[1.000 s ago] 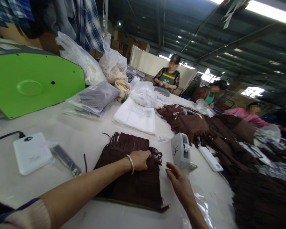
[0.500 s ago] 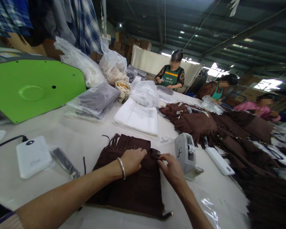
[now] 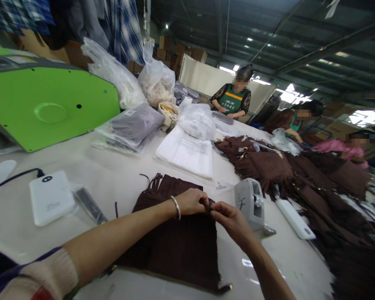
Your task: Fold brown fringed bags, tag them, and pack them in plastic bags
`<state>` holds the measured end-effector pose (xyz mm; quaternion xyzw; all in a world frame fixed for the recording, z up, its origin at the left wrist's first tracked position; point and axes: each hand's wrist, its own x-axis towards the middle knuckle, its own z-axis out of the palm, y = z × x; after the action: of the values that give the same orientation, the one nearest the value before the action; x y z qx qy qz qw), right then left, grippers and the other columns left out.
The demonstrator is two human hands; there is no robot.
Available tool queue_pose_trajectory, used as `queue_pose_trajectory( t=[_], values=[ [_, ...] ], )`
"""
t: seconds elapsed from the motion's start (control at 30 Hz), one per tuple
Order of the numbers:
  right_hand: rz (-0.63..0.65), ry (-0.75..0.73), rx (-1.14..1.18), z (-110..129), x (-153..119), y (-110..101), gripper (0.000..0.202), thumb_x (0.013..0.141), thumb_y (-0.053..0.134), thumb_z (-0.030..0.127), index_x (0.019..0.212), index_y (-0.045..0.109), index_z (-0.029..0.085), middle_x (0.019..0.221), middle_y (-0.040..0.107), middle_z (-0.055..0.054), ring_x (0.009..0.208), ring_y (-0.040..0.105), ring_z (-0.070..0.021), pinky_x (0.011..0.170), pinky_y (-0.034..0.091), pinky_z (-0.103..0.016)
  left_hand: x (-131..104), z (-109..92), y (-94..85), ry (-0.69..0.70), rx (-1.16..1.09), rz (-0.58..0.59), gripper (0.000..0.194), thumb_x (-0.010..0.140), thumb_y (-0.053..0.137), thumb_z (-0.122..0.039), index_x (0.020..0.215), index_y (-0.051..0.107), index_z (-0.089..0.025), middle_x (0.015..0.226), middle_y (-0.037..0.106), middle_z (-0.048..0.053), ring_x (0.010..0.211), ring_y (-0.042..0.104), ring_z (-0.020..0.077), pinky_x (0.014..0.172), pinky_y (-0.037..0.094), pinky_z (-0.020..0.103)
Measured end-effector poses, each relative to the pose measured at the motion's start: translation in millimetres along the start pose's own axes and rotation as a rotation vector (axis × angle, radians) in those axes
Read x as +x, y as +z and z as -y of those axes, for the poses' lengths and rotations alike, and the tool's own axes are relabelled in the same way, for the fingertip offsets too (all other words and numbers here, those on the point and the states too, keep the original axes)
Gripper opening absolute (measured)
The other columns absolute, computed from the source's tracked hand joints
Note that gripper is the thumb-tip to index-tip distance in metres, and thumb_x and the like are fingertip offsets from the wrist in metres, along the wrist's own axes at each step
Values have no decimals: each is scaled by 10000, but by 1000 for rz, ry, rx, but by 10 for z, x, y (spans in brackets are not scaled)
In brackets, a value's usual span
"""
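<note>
Left grip [image 3: 192, 201]: mine, fingers curled, tips pinched on dark strands at the upper right of the brown fringed piece [image 3: 184, 246]; silver bangle [image 3: 176, 207] at the wrist. Right grip [image 3: 230, 214]: mine, thumb and forefinger closed on the same bunch, both sets of fingertips just beside each other; exact contact too small to tell.

Brown fringed piece: flat on the bench [image 3: 118, 179], directly before me. Loose strands at its upper edge; zip-like trim along the near edge, its tip projecting past the lower right corner. Left part hidden under my left forearm, which crosses above; right edge separated from my right forearm by a narrow wedge of bench.

Grey block [image 3: 247, 202]: upright, just beyond my right grip; the tightest side for moving. Printed see-through slip [image 3: 223, 186]: between that block and the piece's upper right.

White stack [image 3: 187, 152]: past the upper edge, a band of bench between.

Wrapped dark strip [image 3: 90, 204]: slanted, left of the piece, near my left forearm. White device [image 3: 52, 200], black cable [image 3: 14, 178] attached: farther left, on the roomier side.

Green machine [image 3: 56, 104]: back left, well apart from both grips.

Brown heap [image 3: 262, 164]: right, covering that side of the bench. Slim white device [image 3: 295, 218]: between heap and block.
</note>
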<state>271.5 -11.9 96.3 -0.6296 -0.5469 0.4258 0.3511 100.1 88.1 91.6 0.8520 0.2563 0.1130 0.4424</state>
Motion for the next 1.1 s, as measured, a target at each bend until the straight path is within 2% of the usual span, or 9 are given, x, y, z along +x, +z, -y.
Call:
queue_pose_trajectory(
  t=[0.1, 0.23, 0.33, 0.43, 0.53, 0.63, 0.77, 0.93, 1.1],
  values=[
    [-40, -7, -46, 44, -59, -98, 340, 748, 682, 505, 898, 710, 201, 868, 716, -37, 850, 636, -223, 786, 489, -322, -181, -27, -32, 54, 127, -111, 100, 866, 597, -193, 899, 691, -181, 886, 704, 13, 865, 651, 174, 758, 487, 236],
    [-188, -39, -152, -48, -210, -81, 450, 836, 572, 544, 1127, 668, 215, 1178, 686, -77, 1139, 603, -266, 1011, 464, -396, -418, 29, -65, 88, 334, -145, 122, 889, 591, -196, 943, 700, -208, 942, 692, 35, 896, 646, 212, 796, 479, 285],
    [-234, -107, -362, -223, -328, 185, 559, 917, 444, 523, 1364, 517, 195, 1424, 518, -92, 1350, 431, -266, 1140, 343, -467, -518, 106, -74, 99, 481, -119, 140, 894, 562, -155, 883, 697, -191, 907, 680, 57, 846, 643, 229, 738, 483, 307],
    [-143, -164, -628, -362, -387, 558, 604, 952, 406, 475, 1467, 379, 161, 1559, 295, -85, 1450, 234, -270, 1192, 213, -528, -569, 133, -72, 111, 582, -108, 168, 904, 518, -114, 856, 671, -163, 881, 666, 77, 830, 630, 239, 727, 483, 332],
    [-43, -187, -819, -390, -391, 837, 627, 948, 452, 445, 1474, 359, 117, 1566, 244, -103, 1462, 173, -291, 1200, 156, -555, -625, 115, -40, 169, 657, -125, 88, 915, 569, -220, 908, 645, -177, 938, 659, 66, 855, 616, 239, 738, 490, 344],
    [4, -247, -858, -346, -397, 948, 661, 932, 496, 440, 1483, 335, 113, 1565, 238, -113, 1461, 164, -308, 1194, 159, -573, -695, 117, 1, 232, 728, -95, 135, 881, 644, -319, 926, 641, -192, 958, 658, 47, 876, 608, 238, 740, 493, 345],
    [37, -314, -711, -276, -369, 789, 629, 942, 479, 465, 1491, 331, 197, 1556, 300, -78, 1443, 250, -289, 1177, 238, -554, -756, 156, -101, 195, 691, -63, 95, 896, 618, -265, 845, 655, -194, 909, 665, 28, 860, 619, 214, 768, 485, 322],
    [-264, -105, -558, -175, -1, 188, 416, 957, 411, 446, 1214, 617, 192, 1236, 655, -96, 1155, 601, -237, 1007, 468, -371, -646, 251, -534, -33, 609, -152, 87, 903, 601, -267, 942, 672, -235, 1012, 662, 16, 965, 617, 195, 872, 463, 289],
    [-67, 8, -880, -120, 465, -16, 318, 812, 619, 292, 1100, 647, 161, 1073, 678, -95, 1022, 626, -232, 898, 463, -303, -326, 594, -963, -275, 690, -185, 254, 874, 576, -229, 1109, 651, -167, 1162, 641, 129, 1092, 592, 291, 902, 472, 386]
  ],
)
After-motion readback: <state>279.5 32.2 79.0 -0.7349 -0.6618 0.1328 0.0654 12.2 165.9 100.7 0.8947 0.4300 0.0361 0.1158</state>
